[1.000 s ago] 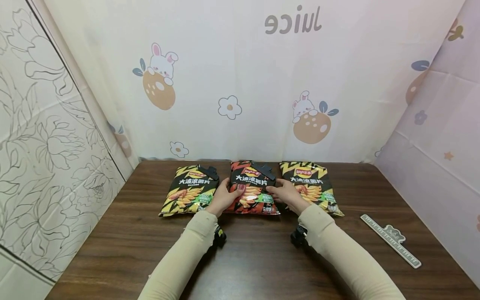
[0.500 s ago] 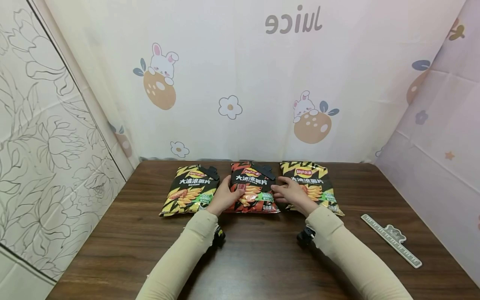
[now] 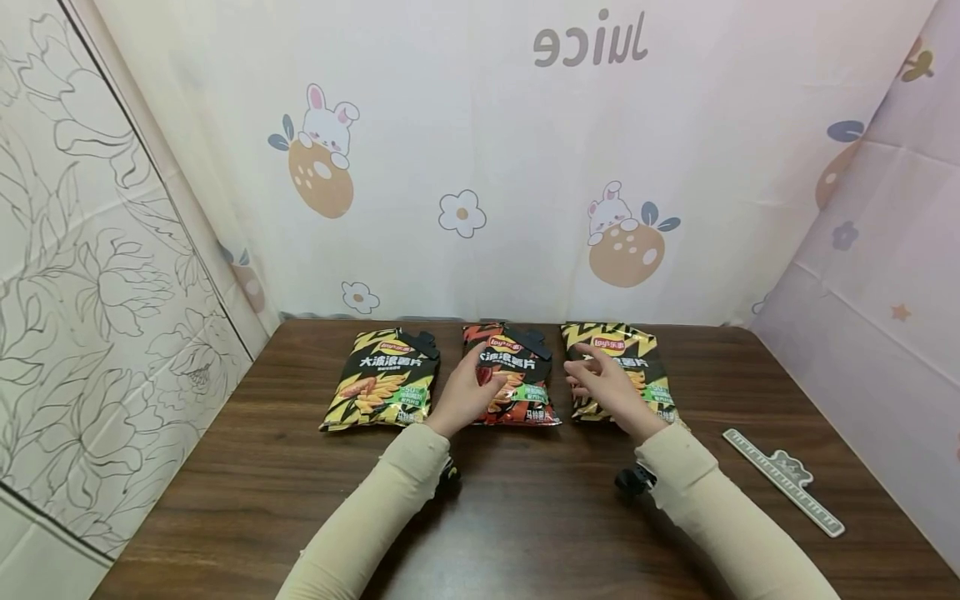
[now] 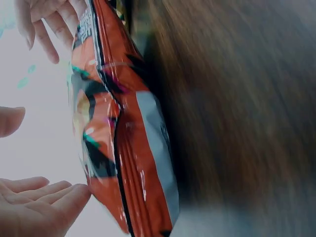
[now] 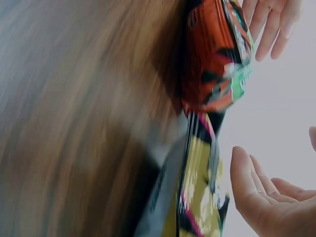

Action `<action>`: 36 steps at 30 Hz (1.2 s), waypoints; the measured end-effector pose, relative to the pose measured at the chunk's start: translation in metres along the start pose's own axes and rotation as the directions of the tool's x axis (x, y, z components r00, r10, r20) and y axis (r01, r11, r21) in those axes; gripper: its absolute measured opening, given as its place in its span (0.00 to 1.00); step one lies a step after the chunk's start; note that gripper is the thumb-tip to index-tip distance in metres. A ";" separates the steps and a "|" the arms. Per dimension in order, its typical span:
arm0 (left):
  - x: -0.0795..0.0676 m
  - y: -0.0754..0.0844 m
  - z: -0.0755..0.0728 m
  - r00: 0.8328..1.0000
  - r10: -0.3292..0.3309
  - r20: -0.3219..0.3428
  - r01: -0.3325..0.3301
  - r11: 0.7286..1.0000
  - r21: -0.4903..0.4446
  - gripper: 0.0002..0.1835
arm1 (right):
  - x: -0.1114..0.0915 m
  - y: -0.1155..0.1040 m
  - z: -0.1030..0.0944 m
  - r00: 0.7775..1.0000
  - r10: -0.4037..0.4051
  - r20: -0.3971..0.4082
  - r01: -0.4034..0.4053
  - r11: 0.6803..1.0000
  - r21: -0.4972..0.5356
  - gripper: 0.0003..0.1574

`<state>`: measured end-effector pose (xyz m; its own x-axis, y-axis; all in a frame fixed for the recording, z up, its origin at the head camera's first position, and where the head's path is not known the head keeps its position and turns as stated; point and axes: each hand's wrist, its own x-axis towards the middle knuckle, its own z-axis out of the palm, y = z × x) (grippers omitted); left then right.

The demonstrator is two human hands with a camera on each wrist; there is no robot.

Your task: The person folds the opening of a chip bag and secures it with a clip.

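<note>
Three bags of potato chips lie in a row at the back of the table. The middle one is a red and black chip bag (image 3: 525,412), with a black clip (image 3: 528,343) across its top right corner. Over its left part my left hand (image 3: 467,393) hovers, fingers loosely bent and holding nothing. In the left wrist view its fingertips are right at the edge of the red bag (image 4: 103,118). My right hand (image 3: 611,387) is raised, fingers spread, in front of the right yellow and black chip bag (image 3: 641,343); nothing is in it.
On the left lies another yellow and black chip bag (image 3: 375,379), with a black clip (image 3: 422,343) on its top right corner. A pale ruler-like clip (image 3: 783,479) rests on the table's right side. A printed curtain (image 3: 517,167) hangs behind the wooden table (image 3: 517,517).
Both hands have let go of the red chip bag and lifted. The right hand has moved right, over the right yellow bag; the left has risen slightly. The bags stay in place.
</note>
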<state>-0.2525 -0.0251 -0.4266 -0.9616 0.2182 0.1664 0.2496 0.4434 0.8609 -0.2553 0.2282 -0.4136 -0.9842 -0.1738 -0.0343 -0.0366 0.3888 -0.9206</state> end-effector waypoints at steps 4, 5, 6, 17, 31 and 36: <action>0.000 0.003 0.006 0.999 0.020 0.028 -0.018 0.998 -0.058 0.39 | -0.008 0.004 -0.013 0.998 -0.058 -0.030 0.056 0.997 -0.048 0.45; 0.000 0.004 0.007 0.999 0.024 0.036 -0.021 0.997 -0.072 0.39 | -0.009 0.005 -0.017 0.997 -0.070 -0.036 0.068 0.996 -0.059 0.44; 0.001 0.005 0.009 0.999 0.029 0.043 -0.025 0.996 -0.088 0.39 | -0.011 0.007 -0.020 0.996 -0.082 -0.041 0.079 0.994 -0.074 0.43; 0.000 0.015 0.027 0.995 0.054 0.078 -0.044 0.991 -0.124 0.35 | -0.028 0.020 -0.054 0.982 -0.110 -0.152 0.081 0.980 -0.182 0.43; -0.001 0.034 0.064 0.981 0.082 0.174 -0.053 0.985 -0.167 0.35 | -0.045 0.045 -0.090 0.961 -0.064 -0.268 0.004 0.976 -0.219 0.44; -0.002 0.038 0.076 0.970 0.076 0.231 -0.040 0.987 -0.156 0.36 | -0.047 0.053 -0.098 0.958 -0.036 -0.283 -0.024 0.979 -0.204 0.44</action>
<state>-0.2323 0.0574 -0.4303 -0.8875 0.4460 0.1161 0.2672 0.2928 0.9181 -0.2283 0.3458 -0.4225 -0.9910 0.0756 0.1101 -0.0478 0.5691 -0.8209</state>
